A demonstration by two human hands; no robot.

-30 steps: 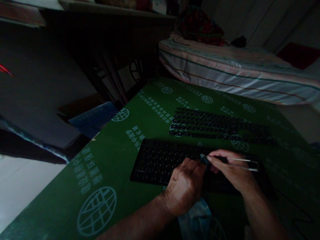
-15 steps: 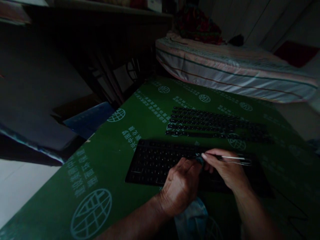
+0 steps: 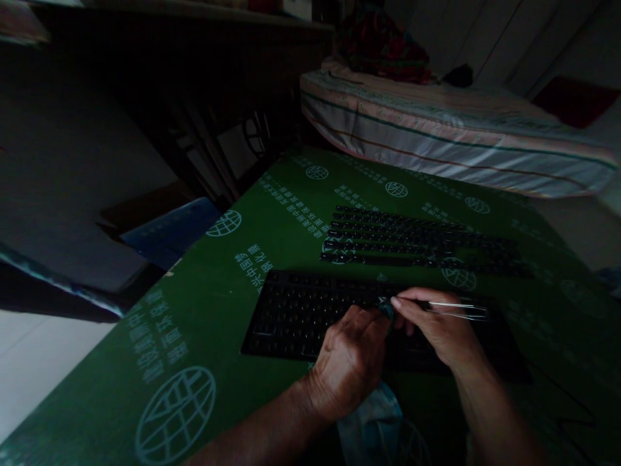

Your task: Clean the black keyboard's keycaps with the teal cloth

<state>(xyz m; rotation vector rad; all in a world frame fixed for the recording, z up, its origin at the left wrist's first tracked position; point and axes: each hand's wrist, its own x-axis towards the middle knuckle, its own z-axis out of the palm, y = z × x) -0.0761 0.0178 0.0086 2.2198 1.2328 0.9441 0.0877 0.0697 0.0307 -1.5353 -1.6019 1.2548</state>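
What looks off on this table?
The keyboard looks stripped where visible, which is odd: black keycaps lie in rows beyond it on the green tabletop. No spill or damage stands out, but it's dark.

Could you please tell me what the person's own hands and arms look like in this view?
The left hand and right hand are both ungloved. On the left, the knuckles stand out. No sleeve shows on the left forearm or right forearm, and no watch or bracelet shows. Some fingers are hidden, so rings cannot be ruled out.
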